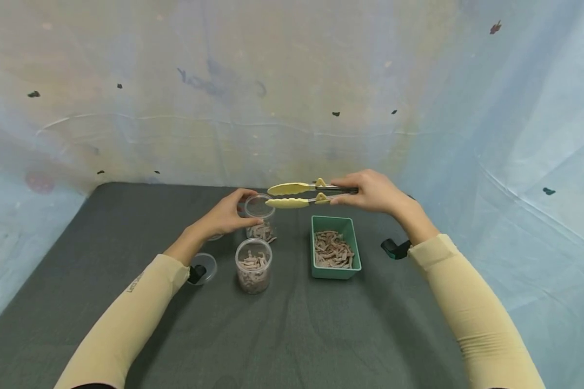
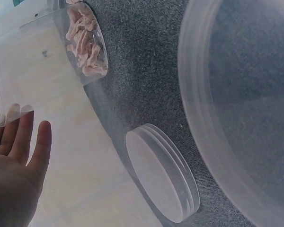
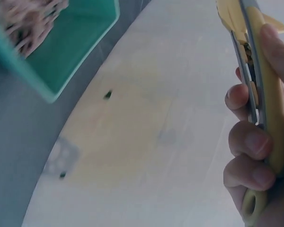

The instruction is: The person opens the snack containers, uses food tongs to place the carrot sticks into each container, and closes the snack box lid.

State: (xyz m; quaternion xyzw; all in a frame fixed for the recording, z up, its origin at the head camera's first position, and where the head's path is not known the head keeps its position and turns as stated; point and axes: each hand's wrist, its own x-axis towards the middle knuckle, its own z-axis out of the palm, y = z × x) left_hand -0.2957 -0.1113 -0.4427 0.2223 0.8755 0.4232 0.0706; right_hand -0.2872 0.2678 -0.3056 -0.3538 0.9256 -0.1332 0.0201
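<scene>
My left hand (image 1: 230, 212) holds a clear plastic jar (image 1: 260, 208) near its rim, thumb on the near side and fingers on the far side. Pale brown strips lie in the bottom of this jar, seen also in the left wrist view. My right hand (image 1: 372, 190) grips tongs (image 3: 270, 90) with yellow tips and handles. The tong tips (image 1: 288, 203) are spread a little beside the jar's mouth, with nothing between them. A second clear jar (image 1: 253, 281), fuller of strips, stands nearer to me. Below the right hand sits a green rectangular tub (image 1: 337, 274) with many strips.
One clear round lid (image 1: 209, 262) lies under my left wrist, and another lid (image 2: 161, 175) sits farther back, partly hidden by the left hand in the head view. Dark grey cloth (image 1: 282, 346) covers the table. A pale plastic sheet (image 1: 292, 81) rises behind it.
</scene>
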